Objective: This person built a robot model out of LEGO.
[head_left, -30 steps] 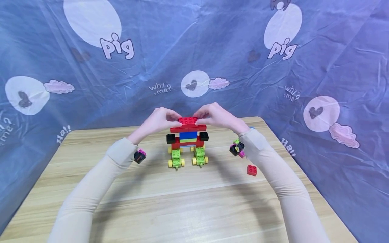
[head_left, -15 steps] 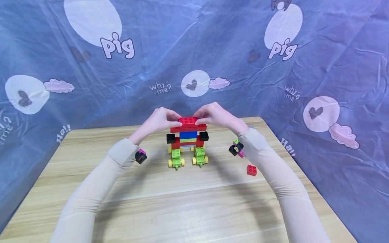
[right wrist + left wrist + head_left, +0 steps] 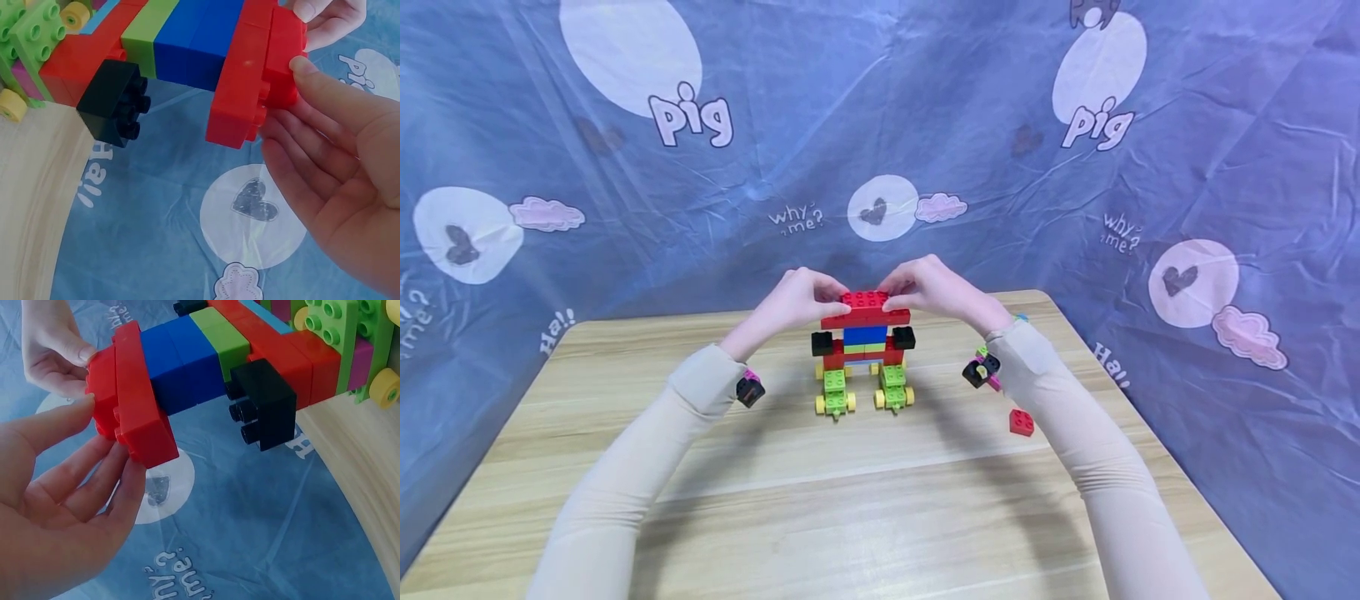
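On the table stands a toy-brick figure with green wheeled bases (image 3: 892, 387), blue bricks (image 3: 865, 335) in its middle and a black brick (image 3: 903, 336) out at each side. A red brick (image 3: 863, 300) sits at its very top, on a wider red layer (image 3: 234, 94). My left hand (image 3: 793, 300) pinches that top brick at its left end. From the other end my right hand (image 3: 931, 287) grips it, thumb (image 3: 306, 69) at the near face. Both wrist views show the other fingertips touching around the red layers.
A loose red brick (image 3: 1021, 422) lies on the wooden table (image 3: 820, 517) at the right. Black and pink pieces show beside the left cuff (image 3: 750, 389) and right cuff (image 3: 982, 368). A blue printed cloth (image 3: 880, 125) hangs behind.
Both hands stay on the top red brick, nearly still. The forearms shift very slightly; the figure keeps its place.
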`<state>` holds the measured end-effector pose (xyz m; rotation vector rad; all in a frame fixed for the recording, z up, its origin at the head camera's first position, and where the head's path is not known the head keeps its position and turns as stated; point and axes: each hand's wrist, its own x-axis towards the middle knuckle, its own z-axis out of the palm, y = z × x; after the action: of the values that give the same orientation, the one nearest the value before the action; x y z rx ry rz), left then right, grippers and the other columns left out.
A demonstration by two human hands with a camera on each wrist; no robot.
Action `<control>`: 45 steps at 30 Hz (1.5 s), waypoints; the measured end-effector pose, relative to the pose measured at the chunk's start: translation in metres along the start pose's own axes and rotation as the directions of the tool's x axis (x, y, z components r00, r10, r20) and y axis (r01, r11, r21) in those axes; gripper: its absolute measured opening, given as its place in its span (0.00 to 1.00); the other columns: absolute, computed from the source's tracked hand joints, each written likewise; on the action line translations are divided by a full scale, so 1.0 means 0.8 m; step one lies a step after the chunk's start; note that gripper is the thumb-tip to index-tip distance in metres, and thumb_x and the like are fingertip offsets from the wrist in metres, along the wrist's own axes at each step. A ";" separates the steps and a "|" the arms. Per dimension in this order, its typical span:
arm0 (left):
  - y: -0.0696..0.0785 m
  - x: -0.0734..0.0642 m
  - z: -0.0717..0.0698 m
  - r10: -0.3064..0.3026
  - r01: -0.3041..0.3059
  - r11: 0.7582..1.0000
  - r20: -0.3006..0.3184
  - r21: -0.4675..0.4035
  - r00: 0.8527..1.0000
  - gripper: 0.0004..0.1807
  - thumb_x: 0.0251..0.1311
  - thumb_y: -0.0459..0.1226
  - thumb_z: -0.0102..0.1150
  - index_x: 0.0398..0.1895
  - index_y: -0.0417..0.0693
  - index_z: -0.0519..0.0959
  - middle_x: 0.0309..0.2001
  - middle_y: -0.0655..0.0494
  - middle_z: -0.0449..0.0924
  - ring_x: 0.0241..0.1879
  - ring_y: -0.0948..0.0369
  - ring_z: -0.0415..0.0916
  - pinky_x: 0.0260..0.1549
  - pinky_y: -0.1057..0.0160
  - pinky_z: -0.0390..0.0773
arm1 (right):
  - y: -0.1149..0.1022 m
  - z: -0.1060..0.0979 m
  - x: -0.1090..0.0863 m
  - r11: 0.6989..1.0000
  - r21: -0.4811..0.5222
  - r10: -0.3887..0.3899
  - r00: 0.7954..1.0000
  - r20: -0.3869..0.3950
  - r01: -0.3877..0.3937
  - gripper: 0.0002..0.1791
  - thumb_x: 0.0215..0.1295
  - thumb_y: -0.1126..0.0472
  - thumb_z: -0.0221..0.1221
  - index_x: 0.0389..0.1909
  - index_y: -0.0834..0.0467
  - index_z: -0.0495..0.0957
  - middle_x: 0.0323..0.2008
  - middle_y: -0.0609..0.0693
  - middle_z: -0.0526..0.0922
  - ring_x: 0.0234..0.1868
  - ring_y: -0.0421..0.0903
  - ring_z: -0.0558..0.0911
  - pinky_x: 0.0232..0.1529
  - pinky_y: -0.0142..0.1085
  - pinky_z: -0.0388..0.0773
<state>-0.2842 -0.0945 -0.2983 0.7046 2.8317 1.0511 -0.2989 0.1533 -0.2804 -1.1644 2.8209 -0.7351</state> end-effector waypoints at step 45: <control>0.001 -0.005 0.005 -0.031 0.031 0.999 -0.032 0.023 0.999 0.21 0.61 0.44 0.66 0.55 0.44 0.83 0.52 0.46 0.86 0.49 0.52 0.81 0.50 0.55 0.83 | 0.003 0.001 -0.002 0.998 -0.026 -0.051 0.998 0.023 0.051 0.16 0.63 0.62 0.66 0.50 0.64 0.84 0.45 0.58 0.88 0.44 0.50 0.87 0.50 0.42 0.85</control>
<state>-0.2793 -0.0932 -0.3017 0.6495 2.8762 1.0346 -0.2991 0.1555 -0.2826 -1.2444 2.8012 -0.6854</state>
